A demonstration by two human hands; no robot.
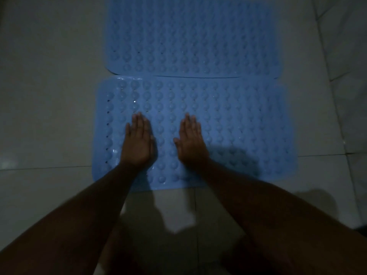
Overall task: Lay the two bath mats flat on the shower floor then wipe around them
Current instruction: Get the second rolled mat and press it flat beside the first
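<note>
dim, bluish cast | soft/noisy | arm shadows on floor tiles [178,211] | glints on near mat [238,120] | corners dark

Both forearms are bare to the frame's edge, without sleeves, and the hands [137,141] wear no gloves.

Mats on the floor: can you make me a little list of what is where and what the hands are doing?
near mat: blue, bumpy, flat on tiles
far mat: blue, flat, edge meets near mat
left hand: open, palm down on near mat
right hand: open, palm down on near mat
floor: pale tiles
cloth: none seen
</note>
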